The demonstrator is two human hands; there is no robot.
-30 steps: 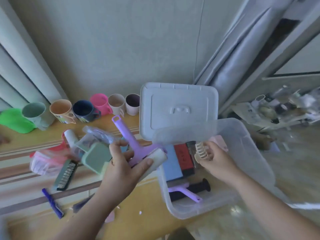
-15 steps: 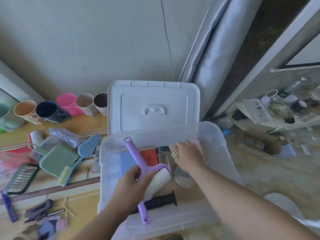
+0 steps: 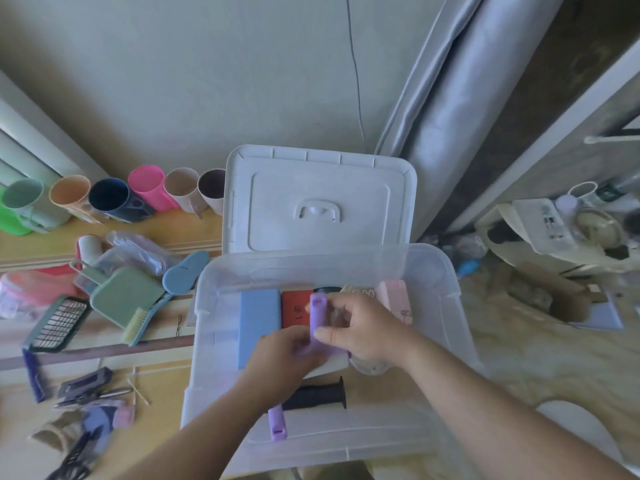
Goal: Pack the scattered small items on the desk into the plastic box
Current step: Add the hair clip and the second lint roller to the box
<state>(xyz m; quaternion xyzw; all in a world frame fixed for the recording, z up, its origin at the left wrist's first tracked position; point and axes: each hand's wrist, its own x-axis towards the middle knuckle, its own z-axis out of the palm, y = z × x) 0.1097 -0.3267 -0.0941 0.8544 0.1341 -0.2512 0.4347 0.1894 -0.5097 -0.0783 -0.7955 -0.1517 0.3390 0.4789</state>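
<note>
Head cam: both hands inside the clear plastic box, which sits at the desk's 3 o'clock edge; white lid stands propped at the box's 12. L hand curled round the purple lint roller, its handle pointing to 12. R hand pinches the same handle w/ thumb + fingers. In the box: blue block at 9 of the hands, red box beside it, pink item at 2, black grip at 6, second purple handle at 7. On the desk, 9 o'clock of the box: green dustpan w/ brush, grater, row of cups at 10.
</note>
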